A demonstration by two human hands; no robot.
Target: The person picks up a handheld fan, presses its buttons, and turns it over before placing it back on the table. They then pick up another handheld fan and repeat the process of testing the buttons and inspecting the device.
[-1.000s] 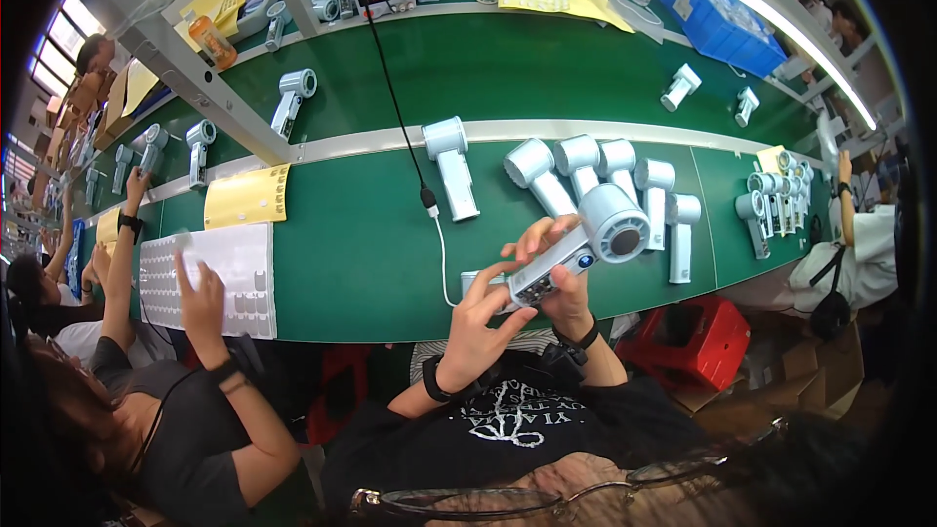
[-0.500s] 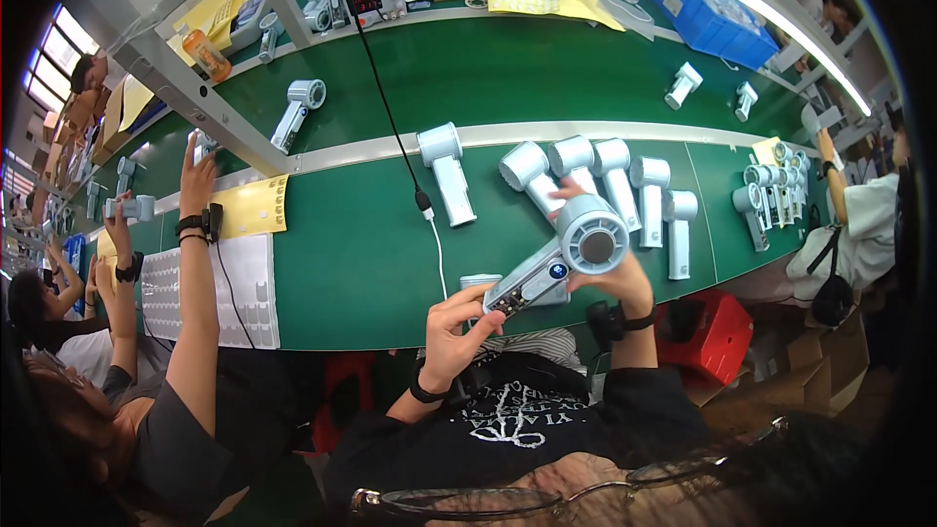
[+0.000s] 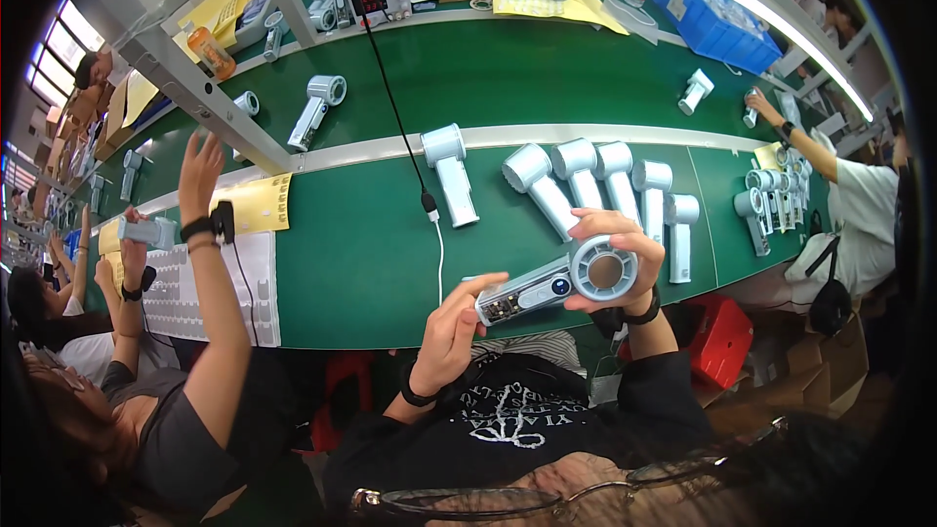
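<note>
Between my hands, over the near edge of the green table, is a pale blue handheld fan (image 3: 532, 295). Its round grille faces up, and its handle lacks a cover at the end, so a circuit board shows there. My left hand (image 3: 451, 334) pinches that handle end between thumb and fingers. Around the fan's round head curls my right hand (image 3: 634, 259), fingers on the far side and thumb nearer me. Just beyond it lies a row of several similar fans (image 3: 615, 176), heads pointing away. One more fan (image 3: 449, 171) rests on its own left of the row.
A black cable joined to a white one (image 3: 435, 234) hangs down to the table. Beyond a metal rail, a green belt (image 3: 488, 78) carries a few fans. At left, a co-worker's raised hand (image 3: 200, 181) is near a metal post (image 3: 195, 98). A red stool (image 3: 720, 342) stands lower right.
My right hand has come round from behind to grip the fan's head, and the fan lies more level. Belt fans have shifted right. A co-worker at right now reaches to one.
</note>
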